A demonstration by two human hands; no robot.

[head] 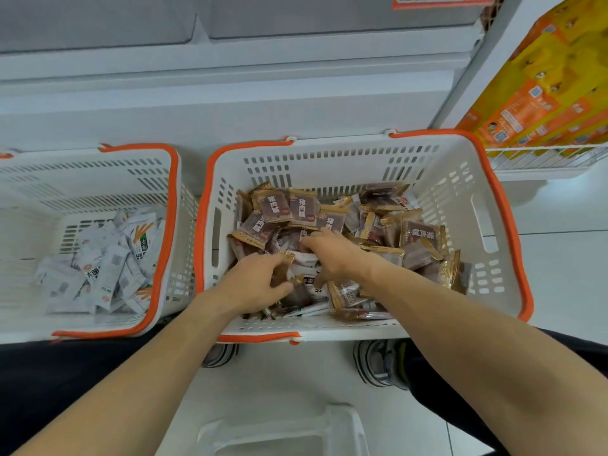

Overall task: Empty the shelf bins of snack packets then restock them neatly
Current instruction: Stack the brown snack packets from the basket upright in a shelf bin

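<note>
Both hands were down in the larger basket [473,179], which sat at the centre of the view, and the step in hand looked like gathering packets out of the loose heap, either to clear it or to sort it for tidy restocking. The left hand [255,279], at about seven o'clock in that basket, had its fingers curled round a small bunch of brown snack packets [304,209] near the front wall. The right hand [332,255], just beside it toward the middle, lay palm down on the pile with fingers bent into the packets; whether it actually held one could not be told.

The next move would probably call for lifting a firm handful clear without scattering the slippery wrappers, then squaring them so they face one way.

The larger basket held a jumbled mound of brown packets, some face up, some turned over. At nine o'clock, well apart from the hands, a second basket [169,205] held a smaller heap of white snack packets [108,268]. At two o'clock, orange and yellow boxes [546,93] stood on a wire shelf [539,156].
</note>
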